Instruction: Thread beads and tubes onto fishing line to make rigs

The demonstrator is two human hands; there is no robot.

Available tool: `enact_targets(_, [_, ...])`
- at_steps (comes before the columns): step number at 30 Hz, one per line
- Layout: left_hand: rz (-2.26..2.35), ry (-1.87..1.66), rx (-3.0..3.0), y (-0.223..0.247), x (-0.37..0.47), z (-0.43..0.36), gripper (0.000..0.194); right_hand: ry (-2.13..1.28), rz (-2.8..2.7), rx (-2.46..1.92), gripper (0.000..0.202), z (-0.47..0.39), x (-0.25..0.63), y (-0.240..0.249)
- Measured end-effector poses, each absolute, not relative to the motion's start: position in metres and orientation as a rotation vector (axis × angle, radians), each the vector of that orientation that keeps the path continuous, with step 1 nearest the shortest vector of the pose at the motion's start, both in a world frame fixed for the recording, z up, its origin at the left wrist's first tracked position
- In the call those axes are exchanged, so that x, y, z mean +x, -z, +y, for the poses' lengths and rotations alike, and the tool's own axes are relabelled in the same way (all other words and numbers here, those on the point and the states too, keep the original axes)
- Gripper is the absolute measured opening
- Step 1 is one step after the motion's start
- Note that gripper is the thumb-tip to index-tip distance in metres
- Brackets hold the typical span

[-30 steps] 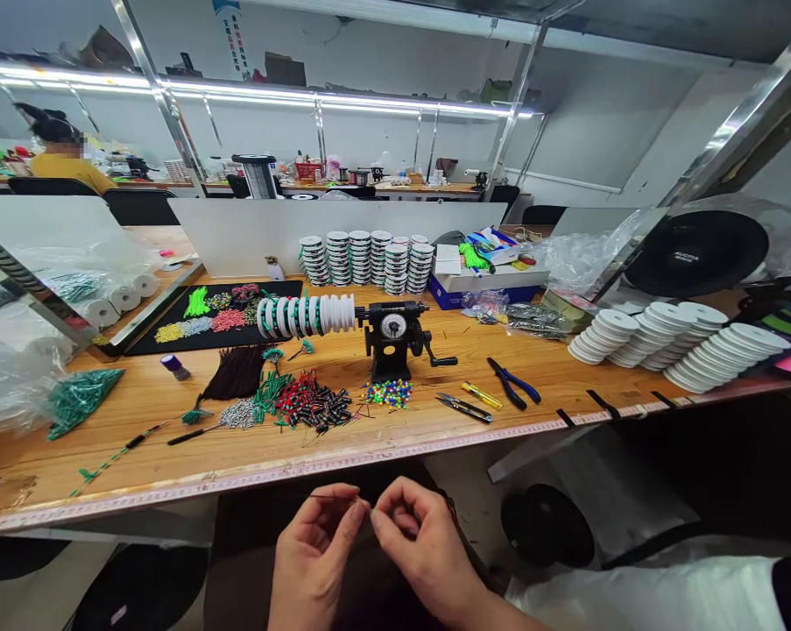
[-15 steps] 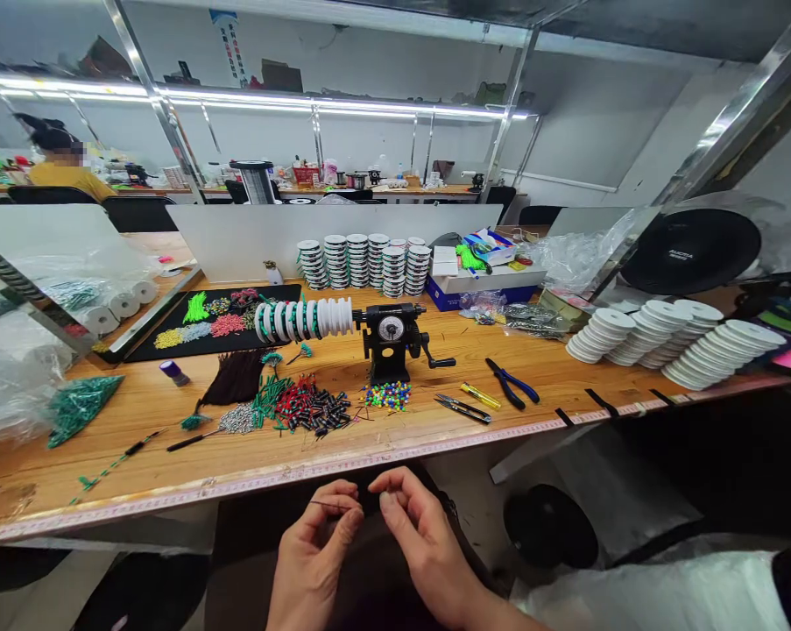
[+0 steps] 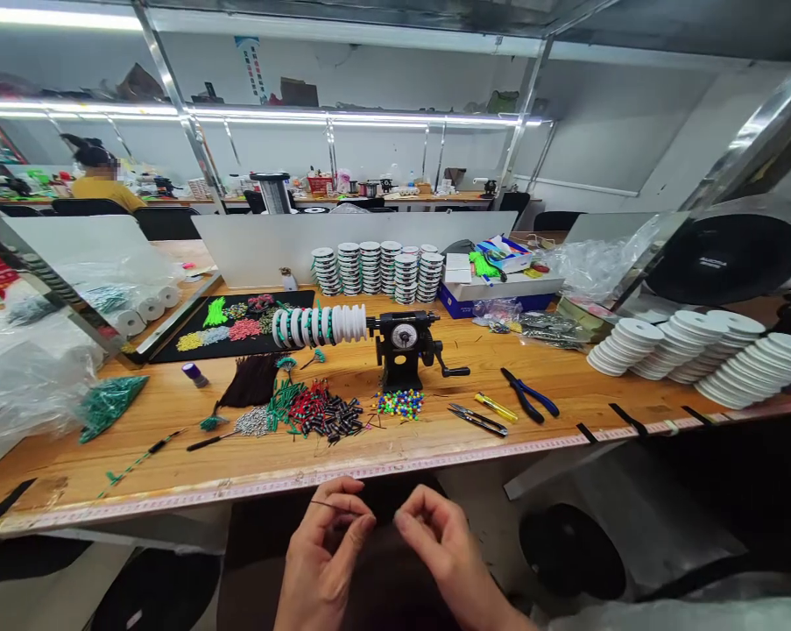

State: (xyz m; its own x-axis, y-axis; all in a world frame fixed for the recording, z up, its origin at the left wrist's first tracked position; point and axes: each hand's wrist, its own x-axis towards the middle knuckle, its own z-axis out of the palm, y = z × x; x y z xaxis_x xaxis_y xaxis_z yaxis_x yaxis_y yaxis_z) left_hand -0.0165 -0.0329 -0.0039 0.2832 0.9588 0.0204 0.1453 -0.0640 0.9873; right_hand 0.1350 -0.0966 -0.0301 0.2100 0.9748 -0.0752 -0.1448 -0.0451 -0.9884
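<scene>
Just in front of the table edge, my left hand (image 3: 329,552) is closed, thumb against fingertips, with a thin dark strand (image 3: 328,505) across its fingers. My right hand (image 3: 442,548) sits a small gap to the right, thumb pressed to its curled fingers; whatever may be between them is too small to make out. Beyond the hands, a pile of red, black and green small tubes (image 3: 322,412) lies on the table. Colourful beads (image 3: 400,404) are beside it, below a black hand-cranked winder (image 3: 403,346) carrying white spools (image 3: 320,325).
To the right lie snips (image 3: 477,421), a yellow-handled tool (image 3: 496,407) and blue-handled pliers (image 3: 530,396). White spool stacks (image 3: 697,346) stand at the far right. A black mat (image 3: 172,349) holds coloured heaps. A person in yellow (image 3: 102,188) sits in the background.
My right hand has drawn away to the right, so the gap between the hands is wider. The strand stays in my left hand. The camera view has turned slightly left.
</scene>
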Motion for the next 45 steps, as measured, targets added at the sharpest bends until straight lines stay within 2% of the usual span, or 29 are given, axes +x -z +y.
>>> enact_targets(12, [0.982, -0.802, 1.624, 0.011, -0.013, -0.037, 0.008, -1.092, -0.962, -1.325, 0.061, -0.106, 0.120, 0.045])
enact_targets(17, [0.929, -0.838, 1.749, 0.017, -0.018, -0.034, 0.010, -1.289, -0.901, -1.219, 0.067, -0.103, 0.128, 0.048])
enact_targets(21, [0.982, -0.810, 1.697, 0.012, -0.021, -0.033, 0.009, -1.223, -0.905, -1.271, 0.057, -0.107, 0.140, 0.056])
enact_targets(35, [0.962, -0.784, 1.737, 0.016, -0.016, -0.037, 0.026, -1.198, -0.828, -1.273, 0.051, -0.119, 0.129, 0.070])
enact_targets(45, [0.974, -0.763, 1.788, 0.014, -0.015, -0.039, 0.025, -1.133, -0.954, -1.324, 0.049, -0.124, 0.127, 0.072])
